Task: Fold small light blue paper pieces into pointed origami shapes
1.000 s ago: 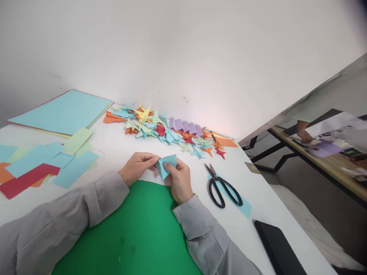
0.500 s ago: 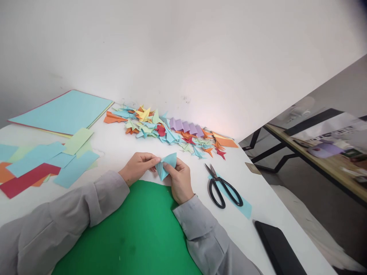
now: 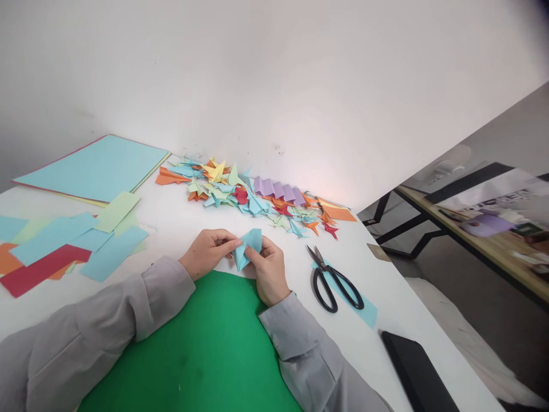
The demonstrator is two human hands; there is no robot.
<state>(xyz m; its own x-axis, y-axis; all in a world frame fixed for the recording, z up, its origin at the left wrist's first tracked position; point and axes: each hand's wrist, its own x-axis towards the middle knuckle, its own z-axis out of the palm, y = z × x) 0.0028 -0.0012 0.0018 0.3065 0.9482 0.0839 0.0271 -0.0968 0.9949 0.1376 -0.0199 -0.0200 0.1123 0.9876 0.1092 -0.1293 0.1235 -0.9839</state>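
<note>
At the near middle of the white surface [image 3: 180, 226], just past the far edge of a green sheet [image 3: 206, 343]: left hand [image 3: 206, 252] and right hand [image 3: 268, 274], fingers of both pinched narrow on a small folded light-blue paper [image 3: 247, 246], held between them just above the surface. To the right, black scissors [image 3: 332, 280] lying on a blue paper strip [image 3: 364, 312]. Farther off, by the wall, a heap of folded coloured paper figures [image 3: 253, 197]. Far left, blue, red and green paper strips [image 3: 64, 243] and a stack of large sheets [image 3: 94, 169].
</note>
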